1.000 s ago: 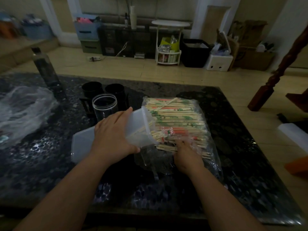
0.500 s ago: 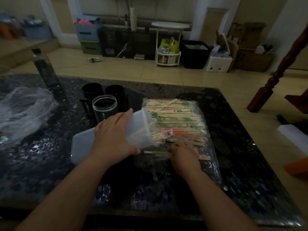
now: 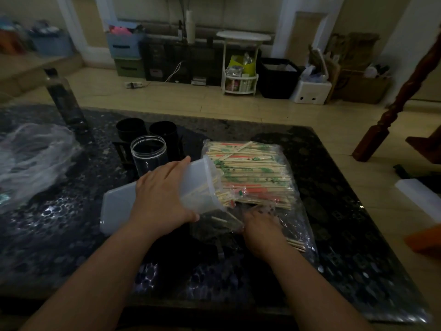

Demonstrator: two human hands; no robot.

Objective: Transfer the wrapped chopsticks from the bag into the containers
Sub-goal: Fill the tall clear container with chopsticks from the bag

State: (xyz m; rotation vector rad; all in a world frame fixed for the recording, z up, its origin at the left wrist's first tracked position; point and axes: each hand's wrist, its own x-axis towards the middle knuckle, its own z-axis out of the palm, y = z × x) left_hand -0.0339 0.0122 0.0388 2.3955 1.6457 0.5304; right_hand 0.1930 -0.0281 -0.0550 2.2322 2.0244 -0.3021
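Lying tilted on its side, a translucent plastic container (image 3: 119, 209) was gripped from above by the left hand (image 3: 164, 199). The palm was spread over the container's upper wall, the fingers were stretched along the far side toward the rim, and the thumb was wrapped round the near side. The left forearm was extended forward from the lower left, with the wrist held nearly straight. The container's open mouth was turned to the right, right against the clear bag (image 3: 298, 211), and a few stick ends could be seen through its wall.

The wrapped chopsticks (image 3: 250, 173) were stacked lengthwise inside the bag, which was laid flat on the dark, speckled bench (image 3: 47, 235). Green and orange print was seen on their wrappers.

The right hand (image 3: 262, 230) was held knuckles up at the near end of the bag, just below the container's mouth. Its fingers were hidden in the crumpled plastic, so whether anything was gripped could not be told. The right forearm was angled in from the lower right.

Behind the left hand a clear jar (image 3: 148, 151) was stood upright, with two black cups (image 3: 131, 130) just beyond it. A dark bottle (image 3: 64, 99) was placed farther left, near a crumpled plastic sheet (image 3: 31, 154).
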